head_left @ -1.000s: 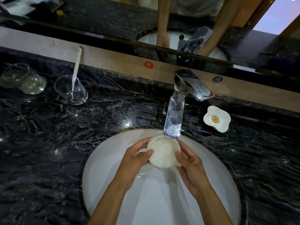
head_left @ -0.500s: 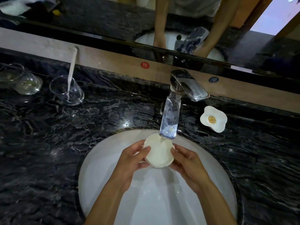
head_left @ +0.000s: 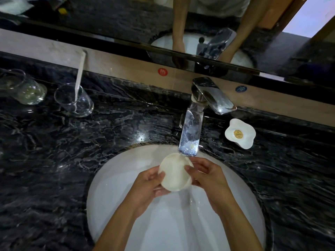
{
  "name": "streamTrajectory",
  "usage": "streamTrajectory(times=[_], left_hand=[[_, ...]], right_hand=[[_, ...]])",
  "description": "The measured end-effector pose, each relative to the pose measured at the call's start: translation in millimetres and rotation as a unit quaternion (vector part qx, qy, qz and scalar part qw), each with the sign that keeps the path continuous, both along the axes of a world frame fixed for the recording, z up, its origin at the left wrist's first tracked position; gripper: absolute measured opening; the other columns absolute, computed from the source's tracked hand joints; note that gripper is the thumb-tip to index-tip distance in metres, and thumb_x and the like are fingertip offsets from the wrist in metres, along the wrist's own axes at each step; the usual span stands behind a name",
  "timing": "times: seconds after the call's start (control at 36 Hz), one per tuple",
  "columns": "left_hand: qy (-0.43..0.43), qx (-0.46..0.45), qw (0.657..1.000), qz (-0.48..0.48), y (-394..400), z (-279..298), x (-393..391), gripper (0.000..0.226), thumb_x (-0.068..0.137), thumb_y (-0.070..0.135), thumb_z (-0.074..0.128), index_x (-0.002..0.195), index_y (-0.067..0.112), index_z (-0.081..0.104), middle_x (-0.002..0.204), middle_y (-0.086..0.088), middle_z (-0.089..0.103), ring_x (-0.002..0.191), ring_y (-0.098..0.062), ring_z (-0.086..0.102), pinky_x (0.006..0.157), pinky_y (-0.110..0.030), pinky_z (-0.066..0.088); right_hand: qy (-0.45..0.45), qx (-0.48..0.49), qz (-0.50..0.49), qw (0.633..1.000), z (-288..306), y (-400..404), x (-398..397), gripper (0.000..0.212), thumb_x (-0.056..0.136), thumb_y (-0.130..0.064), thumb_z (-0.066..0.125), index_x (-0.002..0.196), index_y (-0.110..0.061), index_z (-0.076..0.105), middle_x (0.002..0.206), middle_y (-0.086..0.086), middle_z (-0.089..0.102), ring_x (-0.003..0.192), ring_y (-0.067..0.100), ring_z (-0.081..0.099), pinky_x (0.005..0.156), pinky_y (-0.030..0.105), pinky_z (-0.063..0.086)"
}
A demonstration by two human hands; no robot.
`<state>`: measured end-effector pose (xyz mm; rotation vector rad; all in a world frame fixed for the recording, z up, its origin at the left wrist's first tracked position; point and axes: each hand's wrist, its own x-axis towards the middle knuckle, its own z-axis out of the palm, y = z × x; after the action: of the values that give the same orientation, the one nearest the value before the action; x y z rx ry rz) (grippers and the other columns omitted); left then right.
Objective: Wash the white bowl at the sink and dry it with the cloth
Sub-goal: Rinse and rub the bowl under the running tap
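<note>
The small white bowl [head_left: 175,172] is held over the white sink basin [head_left: 116,178], just under the tip of the chrome tap spout [head_left: 190,134]. My left hand [head_left: 148,185] cups it from the left and below. My right hand [head_left: 206,175] grips its right rim, thumb on the inside edge. The bowl is tilted, its opening facing up and toward me. Water wets the basin below the bowl. No cloth is in view.
On the dark marble counter [head_left: 54,160], a glass [head_left: 74,98] holding a white toothbrush stands at the left, with two more glasses [head_left: 23,87] beyond it. A white flower-shaped soap dish [head_left: 240,133] sits right of the tap. A mirror [head_left: 126,20] runs along the back.
Both hands have turned the bowl under the spout; my left hand slid lower beneath it and my right thumb moved onto the rim. The bowl stays in the same place.
</note>
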<state>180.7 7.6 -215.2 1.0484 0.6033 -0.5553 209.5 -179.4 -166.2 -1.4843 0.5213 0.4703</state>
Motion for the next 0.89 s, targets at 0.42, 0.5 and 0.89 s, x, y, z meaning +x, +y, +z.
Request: streamTrajectory(times=[0.42, 0.5, 0.89], left_hand=[[-0.091, 0.069, 0.993, -0.021, 16.5, 10.1, 9.7, 0.04, 0.083, 0.027, 0.072, 0.122, 0.027, 0.071, 0.125, -0.011, 0.067, 0.114, -0.029, 0.067, 0.089, -0.038, 0.059], [-0.066, 0.045, 0.997, -0.016, 15.6, 3.1, 7.6, 0.036, 0.093, 0.019, 0.068, 0.129, 0.024, 0.067, 0.127, -0.008, 0.07, 0.118, -0.03, 0.065, 0.091, -0.041, 0.058], [-0.06, 0.074, 0.995, -0.027, 9.6, 8.2, 9.7, 0.031, 0.099, 0.028, 0.058, 0.129, 0.027, 0.067, 0.122, -0.001, 0.074, 0.111, -0.022, 0.07, 0.078, -0.025, 0.057]], right_hand=[[0.042, 0.148, -0.05, 0.987, -19.9, -1.1, -17.2, 0.032, 0.089, 0.005, 0.063, 0.117, -0.012, 0.064, 0.112, 0.008, 0.075, 0.092, 0.022, 0.067, 0.071, 0.027, 0.058], [0.019, 0.137, -0.05, 0.989, -14.6, -0.9, -15.9, 0.037, 0.084, 0.005, 0.068, 0.119, -0.01, 0.065, 0.113, 0.009, 0.075, 0.1, 0.021, 0.071, 0.076, 0.03, 0.061], [0.071, 0.097, -0.025, 0.992, -16.9, -2.9, -10.0, 0.029, 0.089, -0.003, 0.069, 0.117, -0.004, 0.065, 0.108, 0.018, 0.075, 0.1, 0.035, 0.073, 0.084, 0.041, 0.062]])
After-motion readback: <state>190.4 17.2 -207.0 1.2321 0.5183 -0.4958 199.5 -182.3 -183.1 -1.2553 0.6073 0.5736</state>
